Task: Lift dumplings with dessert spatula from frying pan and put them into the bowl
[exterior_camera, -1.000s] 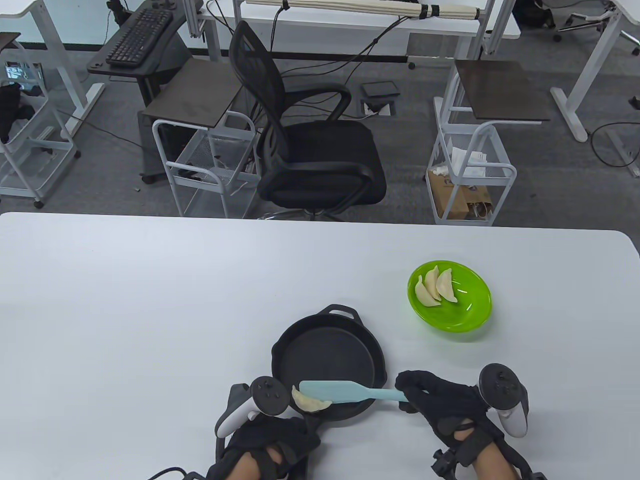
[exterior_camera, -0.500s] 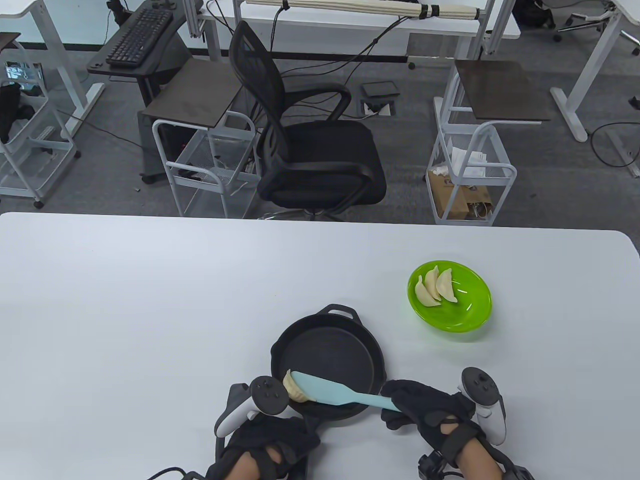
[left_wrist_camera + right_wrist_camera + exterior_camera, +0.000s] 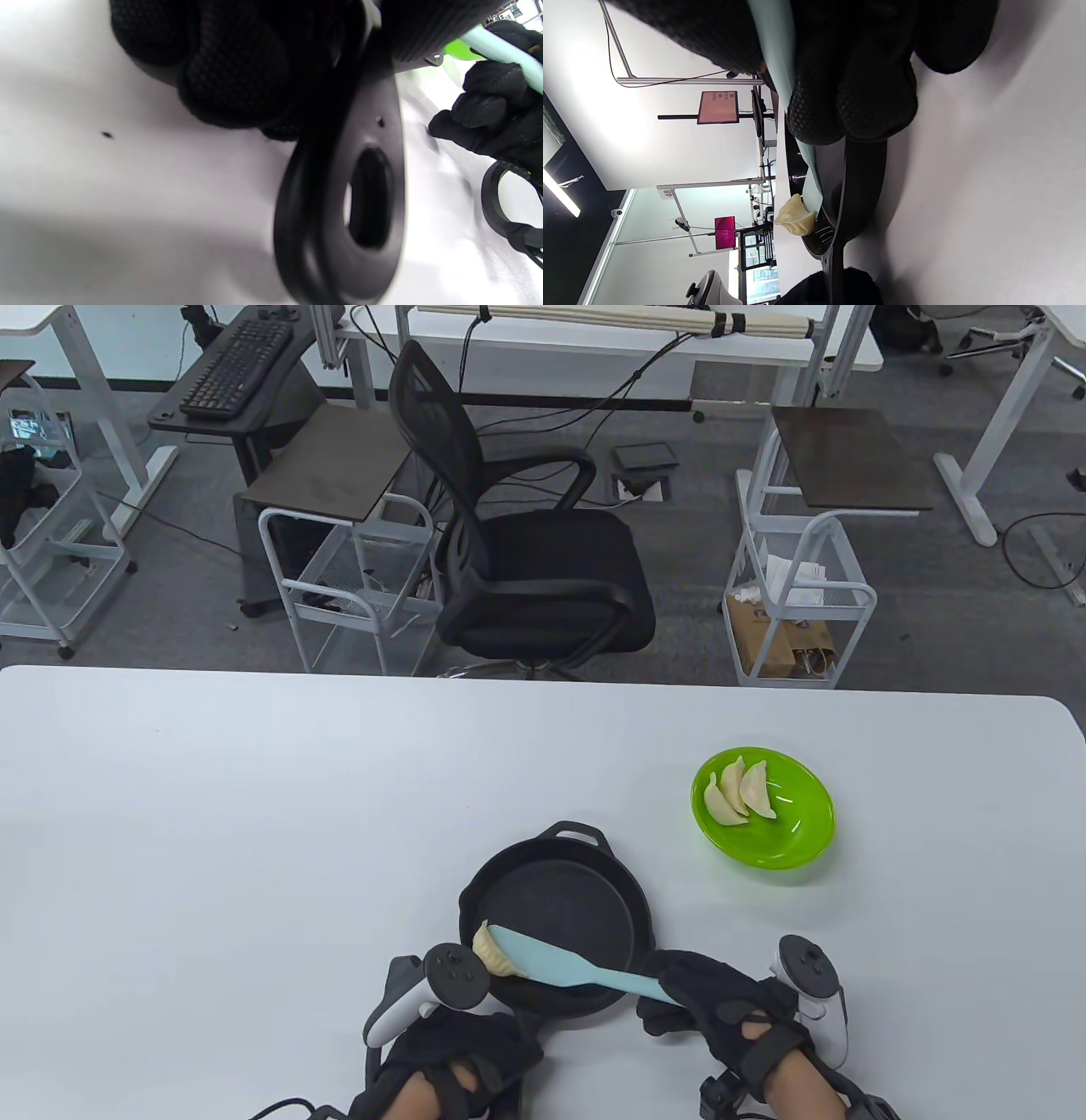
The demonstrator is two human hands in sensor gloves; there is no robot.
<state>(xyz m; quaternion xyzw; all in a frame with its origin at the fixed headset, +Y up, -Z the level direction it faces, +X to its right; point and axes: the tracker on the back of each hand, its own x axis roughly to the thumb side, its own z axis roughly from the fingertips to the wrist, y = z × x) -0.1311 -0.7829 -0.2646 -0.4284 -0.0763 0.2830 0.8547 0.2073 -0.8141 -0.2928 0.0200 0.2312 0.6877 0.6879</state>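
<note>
A black frying pan (image 3: 560, 899) sits near the table's front edge. My left hand (image 3: 462, 1044) grips its long handle (image 3: 369, 199), fingers (image 3: 237, 67) curled round it. My right hand (image 3: 683, 997) holds the pale blue dessert spatula (image 3: 551, 963) by its handle end (image 3: 500, 53). The blade lies across the pan's near left side, touching one dumpling (image 3: 490, 957) that leans against the pan's left wall. The right wrist view shows that dumpling (image 3: 795, 218) at the blade tip by the rim. A green bowl (image 3: 789, 840) to the right holds three dumplings (image 3: 738, 796).
The white table (image 3: 254, 831) stretches wide to the left and behind the pan. Beyond its far edge stand a black office chair (image 3: 526, 560), wire carts and desks. The pan's small helper handle (image 3: 581, 833) points away from me.
The spatula has swung its tip away from me, pushing the dumpling from the pan's near rim up along the left wall. My right hand moved left and nearer to me. The left hand stayed put.
</note>
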